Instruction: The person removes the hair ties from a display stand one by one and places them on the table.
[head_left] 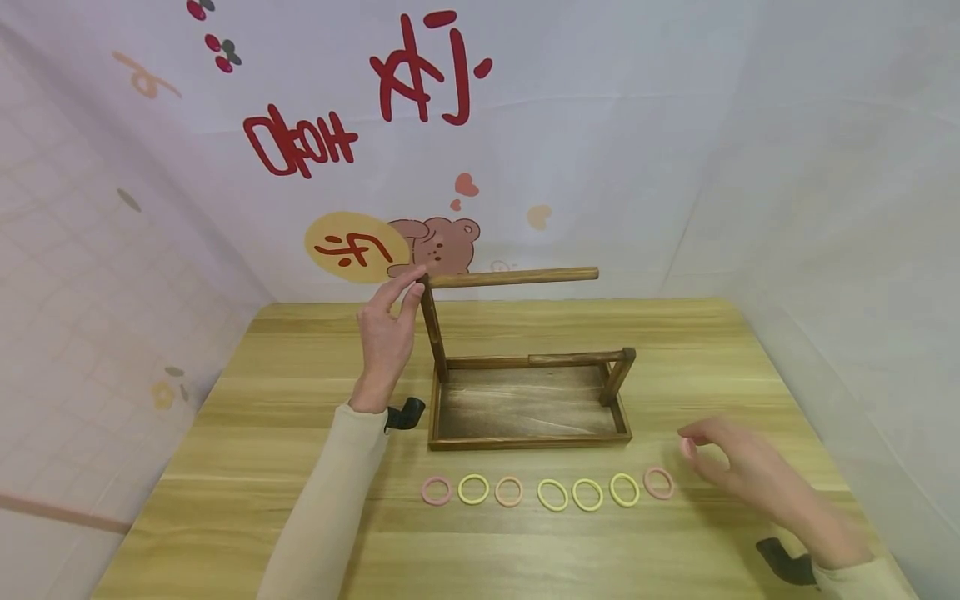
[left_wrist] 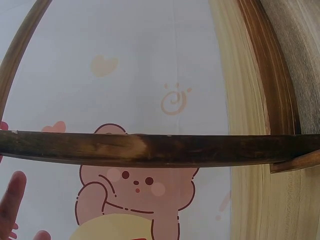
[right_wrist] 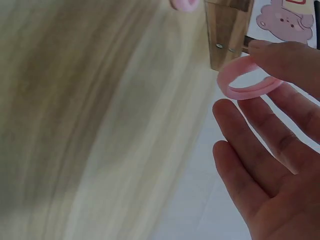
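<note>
A dark brown wooden rack [head_left: 528, 443] stands on the table, with a tray base, a tall left post [head_left: 432, 325] and a rod [head_left: 517, 277] reaching right from the post's top. At that top corner is my left hand [head_left: 386, 337], index fingertip and thumb right by the wood. The left wrist view has the post crossing just above two fingertips. To the rack's right, over the table, my right hand [head_left: 757, 475] pinches a pink ring [right_wrist: 227, 75] between thumb and index finger; its other fingers extend loosely. Closest to this hand on the table lies another pink ring [head_left: 647, 482].
In front of the rack runs a row of several rings: pink, yellow and orange, among them a yellow ring [head_left: 612, 490]. A short right post [head_left: 618, 377] rises from the base. White printed cloth [head_left: 637, 167] closes off the table's [head_left: 315, 517] back and sides.
</note>
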